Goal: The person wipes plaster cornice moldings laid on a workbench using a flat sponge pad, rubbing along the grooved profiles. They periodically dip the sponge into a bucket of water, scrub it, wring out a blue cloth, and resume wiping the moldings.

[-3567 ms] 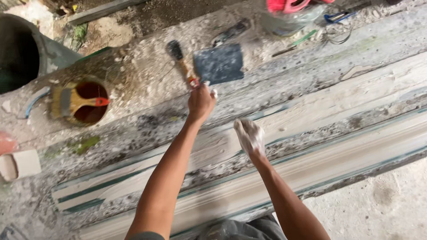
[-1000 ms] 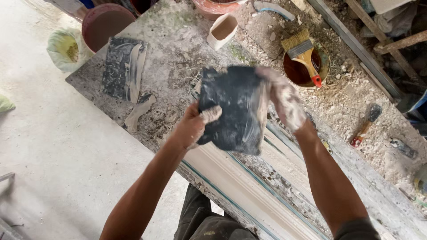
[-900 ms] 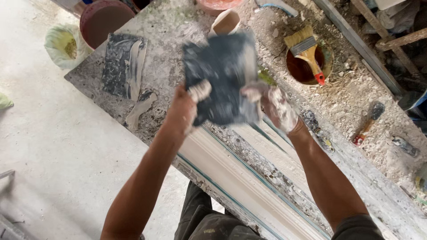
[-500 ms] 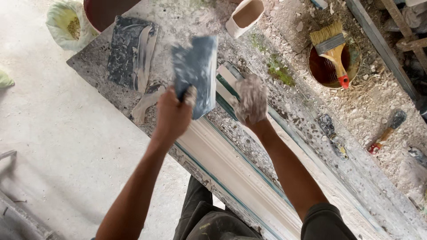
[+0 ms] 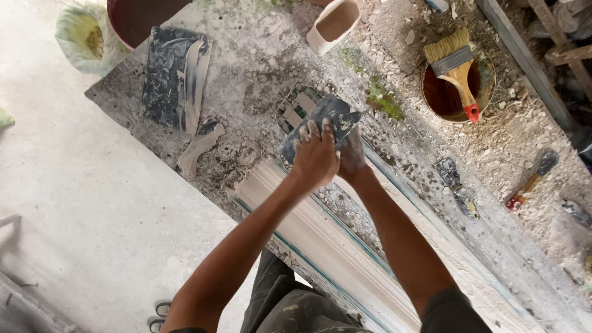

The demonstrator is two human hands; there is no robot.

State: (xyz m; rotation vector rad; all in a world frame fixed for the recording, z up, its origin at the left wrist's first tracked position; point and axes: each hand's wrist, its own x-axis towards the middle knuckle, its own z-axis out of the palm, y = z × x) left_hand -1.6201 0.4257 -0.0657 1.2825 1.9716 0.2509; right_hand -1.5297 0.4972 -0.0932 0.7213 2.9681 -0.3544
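My left hand [image 5: 314,157] presses a dark, plaster-smeared flat blade [image 5: 324,120] down onto the worktable [image 5: 259,74] at the upper end of a long white moulded plaster strip [image 5: 314,234]. My right hand [image 5: 353,154], coated in white plaster, sits right beside the left and grips the same blade from underneath, partly hidden by the left hand. A ribbed patch of plaster [image 5: 296,108] shows just beyond the blade.
A second dark smeared board [image 5: 174,77] lies at the table's left corner with a plaster scrap [image 5: 198,145] below it. A white cup [image 5: 333,24], a brush [image 5: 457,68] across a red-brown pot [image 5: 444,95], a small tool [image 5: 530,179] and a bucket [image 5: 139,18] stand around.
Both hands brought the dark blade down from mid-air onto the table at the end of the moulded strip. The view shifted along the table.
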